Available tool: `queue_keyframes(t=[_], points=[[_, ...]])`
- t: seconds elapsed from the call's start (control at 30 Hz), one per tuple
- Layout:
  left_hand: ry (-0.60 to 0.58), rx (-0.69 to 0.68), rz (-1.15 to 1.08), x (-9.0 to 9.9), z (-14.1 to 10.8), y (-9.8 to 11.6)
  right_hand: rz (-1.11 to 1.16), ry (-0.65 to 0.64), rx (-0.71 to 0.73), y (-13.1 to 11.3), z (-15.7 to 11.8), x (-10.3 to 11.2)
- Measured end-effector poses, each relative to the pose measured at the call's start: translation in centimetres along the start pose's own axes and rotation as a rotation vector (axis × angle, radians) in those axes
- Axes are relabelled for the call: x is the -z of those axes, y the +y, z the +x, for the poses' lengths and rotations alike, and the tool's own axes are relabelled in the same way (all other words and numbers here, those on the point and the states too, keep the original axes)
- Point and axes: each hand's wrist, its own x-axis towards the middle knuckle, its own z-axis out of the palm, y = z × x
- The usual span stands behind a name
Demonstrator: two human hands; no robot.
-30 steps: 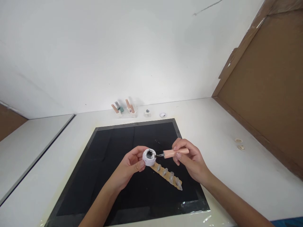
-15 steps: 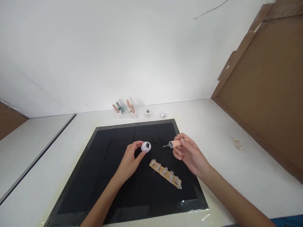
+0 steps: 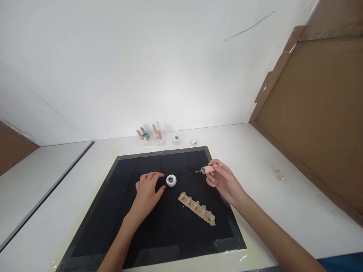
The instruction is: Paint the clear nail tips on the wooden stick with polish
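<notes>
A small round white jar with dark residue inside its mouth stands on the black mat. Just left of it is my left hand, fingers apart and off the jar. My right hand grips a nail polish brush by its peach cap, the bristles pointing left above the mat. Between my forearms lies a tan strip carrying several clear false nails, slanting down to the right.
Several nail polish bottles stand near the wall behind the mat. An uncapped bottle and a small white lid are to their right. Two small round pieces lie on the right of the table. Brown cardboard borders the right side.
My left hand has let go of the white jar and drawn back a little to the left. The jar now stands on the mat. My right hand still holds the brush, nearly unmoved.
</notes>
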Motion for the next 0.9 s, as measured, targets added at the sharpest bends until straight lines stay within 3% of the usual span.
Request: queue_keyframes(t=[0.1,0.17,0.3,0.37,0.5,0.7,0.9], points=[[0.085,0.064,-0.053,0.4,-1.5,0.7,0.013,0.022,0.016,-0.3,0.3,0.2],[0.057,0.087,-0.228,0.2,-3.1,1.6,0.026,0.039,0.033,-0.6,0.5,0.4],[-0.069,0.178,-0.406,-1.8,-6.3,3.7,0.05,0.074,0.057,-0.9,0.7,0.7],[-0.008,0.206,-0.381,-3.1,-7.2,4.4,0.057,0.077,0.057,-0.9,0.8,0.8],[0.032,0.236,-0.421,-4.4,-7.1,5.3,0.065,0.067,0.042,-0.6,0.7,0.8],[-0.076,0.173,-0.475,-4.3,-5.9,5.9,0.075,0.061,0.03,-0.7,0.6,0.7],[-0.037,0.143,-0.452,-4.4,-6.3,5.7,0.096,0.047,0.02,-0.8,0.5,0.7]])
